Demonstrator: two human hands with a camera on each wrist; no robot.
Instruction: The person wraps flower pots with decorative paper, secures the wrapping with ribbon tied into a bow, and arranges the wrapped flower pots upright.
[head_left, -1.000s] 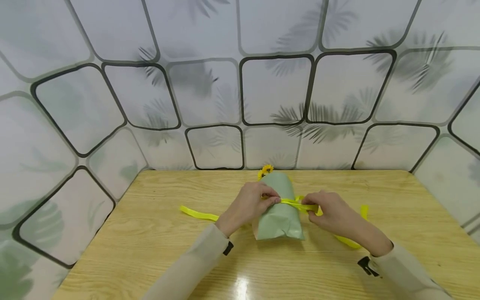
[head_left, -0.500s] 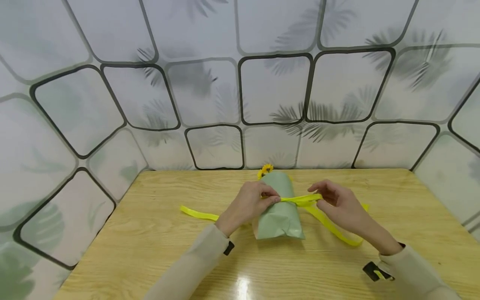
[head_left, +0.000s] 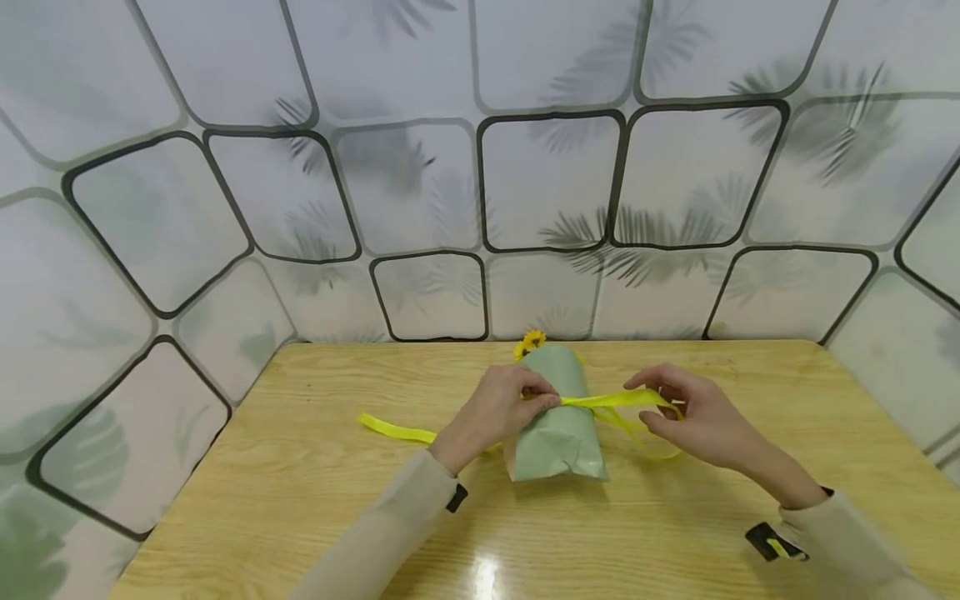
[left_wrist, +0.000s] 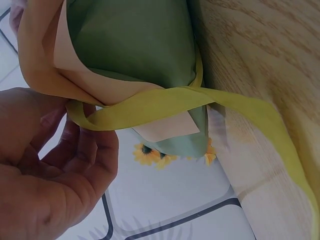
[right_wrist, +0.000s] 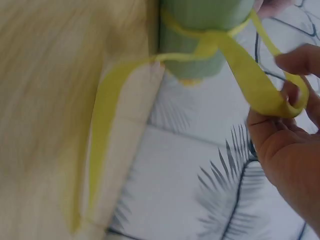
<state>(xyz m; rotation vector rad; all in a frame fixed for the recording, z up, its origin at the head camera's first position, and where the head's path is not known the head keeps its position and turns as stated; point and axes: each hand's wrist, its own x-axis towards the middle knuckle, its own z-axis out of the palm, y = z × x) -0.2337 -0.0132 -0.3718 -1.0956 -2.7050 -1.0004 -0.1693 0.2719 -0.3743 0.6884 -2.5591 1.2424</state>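
A bouquet in pale green wrapping paper (head_left: 561, 450) lies on the table, with small yellow sunflowers (head_left: 534, 339) showing at its far end. Yellow ribbon (head_left: 618, 399) runs around its middle. My left hand (head_left: 495, 407) pinches the ribbon against the paper; in the left wrist view, a ribbon loop (left_wrist: 145, 109) passes between its thumb and fingers. To the right of the bouquet, my right hand (head_left: 708, 417) holds a stretch of ribbon pulled out sideways. The right wrist view shows this ribbon (right_wrist: 250, 80) looped round its curled fingers (right_wrist: 275, 142).
One ribbon tail (head_left: 393, 428) lies on the wooden table (head_left: 300, 500) to the left of the left hand. A patterned wall (head_left: 555, 183) rises behind the table's far edge. A black tag (head_left: 772, 542) hangs near the right cuff.
My right hand has moved right, away from the bouquet, drawing the ribbon out into a longer loop. The left hand stays in place at the bouquet.
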